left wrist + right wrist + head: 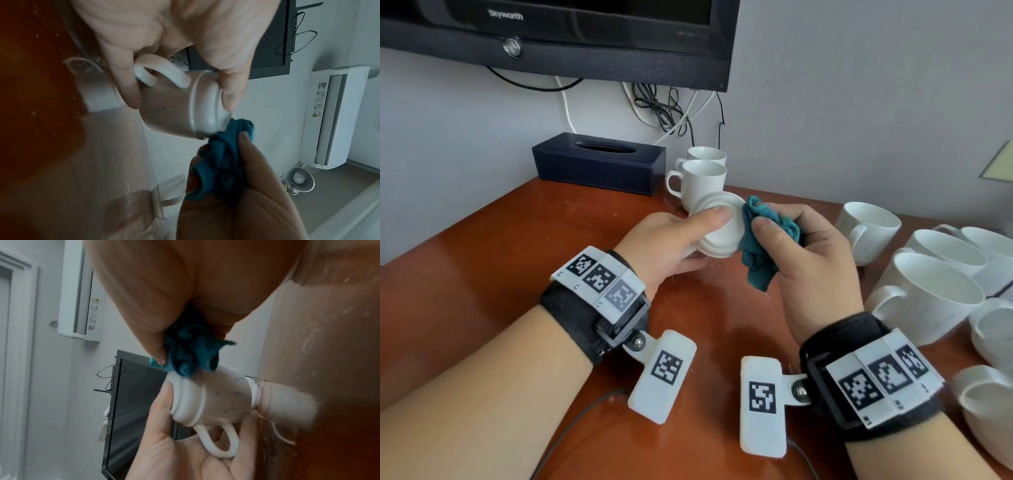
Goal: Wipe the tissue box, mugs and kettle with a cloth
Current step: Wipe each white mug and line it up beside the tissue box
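My left hand [688, 236] grips a white mug [719, 233] tipped on its side, base toward me and thumb on the base ring. In the left wrist view the mug [174, 110] shows its handle between my fingers and grey smudges on its wall. My right hand [774, 233] holds a bunched teal cloth [760, 263] and presses it against the edge of the base. The right wrist view shows the cloth [189, 353] on the mug [222, 402], whose rim sits close to the tabletop. A dark blue tissue box [599, 164] stands at the back by the wall.
Two white mugs [702, 185] stand just behind my hands, beside the tissue box. Several more white mugs [928, 298] crowd the right side of the brown table [500, 257]. A black TV [585, 34] with hanging cables [664, 109] is mounted on the wall above.
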Motion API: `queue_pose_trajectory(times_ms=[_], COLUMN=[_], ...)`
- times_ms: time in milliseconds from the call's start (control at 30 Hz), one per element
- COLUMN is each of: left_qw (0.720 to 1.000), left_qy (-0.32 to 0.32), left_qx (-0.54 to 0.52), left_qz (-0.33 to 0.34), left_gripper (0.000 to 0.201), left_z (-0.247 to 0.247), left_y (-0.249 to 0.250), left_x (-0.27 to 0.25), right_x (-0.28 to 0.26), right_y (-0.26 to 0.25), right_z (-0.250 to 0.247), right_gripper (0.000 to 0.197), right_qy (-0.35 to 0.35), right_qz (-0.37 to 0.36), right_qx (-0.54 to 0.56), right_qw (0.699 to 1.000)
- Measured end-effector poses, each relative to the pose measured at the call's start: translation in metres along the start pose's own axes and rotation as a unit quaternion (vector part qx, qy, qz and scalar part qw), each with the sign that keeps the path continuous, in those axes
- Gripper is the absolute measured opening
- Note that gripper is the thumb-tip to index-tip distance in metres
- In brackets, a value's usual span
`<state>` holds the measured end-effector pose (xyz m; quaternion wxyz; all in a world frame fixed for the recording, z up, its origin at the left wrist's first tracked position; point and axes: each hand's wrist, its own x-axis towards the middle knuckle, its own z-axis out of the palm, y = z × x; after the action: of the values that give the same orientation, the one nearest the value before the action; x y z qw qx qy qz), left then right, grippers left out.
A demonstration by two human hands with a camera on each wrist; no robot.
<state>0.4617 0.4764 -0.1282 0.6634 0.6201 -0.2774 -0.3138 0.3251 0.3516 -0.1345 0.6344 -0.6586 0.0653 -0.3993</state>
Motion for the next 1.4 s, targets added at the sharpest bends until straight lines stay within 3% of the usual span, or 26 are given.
queue_pose_trajectory(times_ms=[100, 267, 400, 600, 867, 1067, 1233, 1400], left_qw=[1.0, 0.996, 0.992, 0.987, 0.989, 0.992, 0.996, 0.996], left_qy=[-0.011, -0.042, -0.063, -0.054, -0.037, -0.018, -0.009, -0.002], left_qx=[-0.004, -0.073, -0.107, -0.154, -0.142, -0.12, -0.081, -0.081], left_qz=[0.003, 0.013, 0.01, 0.007, 0.012, 0.016, 0.023, 0.028], left_gripper=[0.059, 0.056, 0.069, 0.073, 0.059, 0.054, 0.078, 0.044], left_z=[0.0, 0.003, 0.0, 0.002, -0.002, -0.003, -0.003, -0.004], left_y=[0.0, 0.002, 0.001, 0.001, 0.0, -0.002, 0.0, 0.003], left_x=[-0.001, -0.004, -0.002, 0.0, 0.001, 0.002, 0.003, 0.004], right_x=[0.002, 0.01, 0.011, 0.015, 0.015, 0.016, 0.014, 0.009], right_y=[0.004, 0.013, 0.015, 0.019, 0.013, 0.023, 0.023, 0.014], right_z=[0.001, -0.007, -0.01, -0.013, -0.015, -0.011, -0.009, -0.008], right_gripper=[0.008, 0.01, 0.013, 0.013, 0.039, 0.054, 0.047, 0.031], right_qy=[0.017, 0.088, 0.098, 0.14, 0.084, 0.052, 0.045, 0.022], right_qz=[-0.005, -0.011, 0.0, 0.082, 0.115, 0.092, 0.077, 0.081], right_qx=[-0.015, -0.052, -0.07, -0.047, 0.042, 0.004, 0.021, 0.053], right_qw=[1.0, 0.995, 0.993, 0.986, 0.989, 0.994, 0.996, 0.995])
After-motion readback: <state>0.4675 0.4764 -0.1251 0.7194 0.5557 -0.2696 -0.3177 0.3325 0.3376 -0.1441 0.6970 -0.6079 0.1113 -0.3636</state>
